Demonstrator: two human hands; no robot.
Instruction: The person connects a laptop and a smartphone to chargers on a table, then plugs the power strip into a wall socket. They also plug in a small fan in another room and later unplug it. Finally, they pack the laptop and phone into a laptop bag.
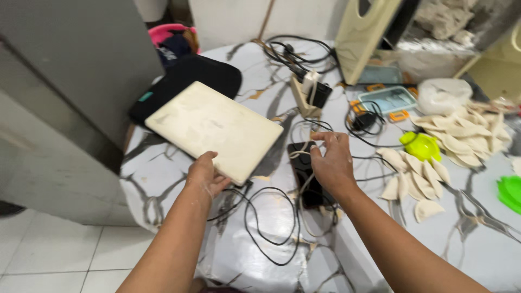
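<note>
A white laptop is held by its near edge in the left hand, with a black bag lying past it, and the laptop could be dropped or tipped off the table because only one edge is gripped. Just right of that hand, black cords are looped under a dark phone, and a thin pale cord is pinched in the right hand over the phone, so the phone could be dragged if the cord is pulled. Right of that hand, folded dumplings, a green mould and a clear box are crowded close, where they could be knocked.
</note>
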